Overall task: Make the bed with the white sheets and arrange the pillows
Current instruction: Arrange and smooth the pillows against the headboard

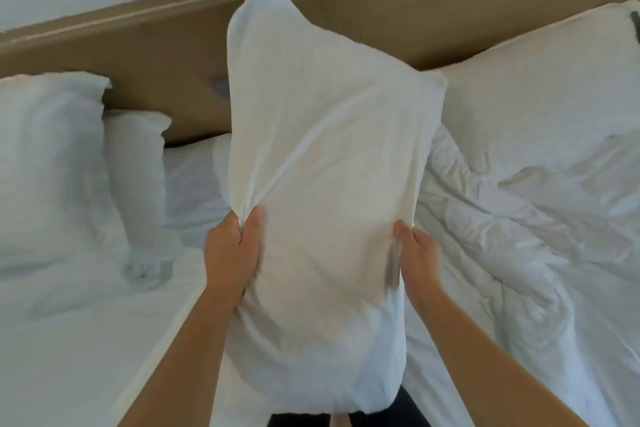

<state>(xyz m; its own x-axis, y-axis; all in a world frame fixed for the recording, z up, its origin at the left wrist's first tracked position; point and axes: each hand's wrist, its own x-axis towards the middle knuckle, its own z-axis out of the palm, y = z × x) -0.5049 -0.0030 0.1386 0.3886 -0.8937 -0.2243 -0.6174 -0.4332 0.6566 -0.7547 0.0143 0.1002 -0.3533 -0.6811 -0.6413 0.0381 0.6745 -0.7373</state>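
Upright between both hands, the pillow [329,166] hangs over the bed [86,340], its top corner reaching up across the headboard [156,55]. The left hand [230,253] pinches a bunch of the case at the pillow's left edge, thumb on the front. The right hand [415,253] clamps the right edge the same way, so each grip is closed on fabric. Left of the left grip, a big pillow [52,166] lies by the headboard with a small pillow [138,166] just beside it. Right of the right grip lies a crumpled duvet [502,236], and beyond it a right pillow [554,97].
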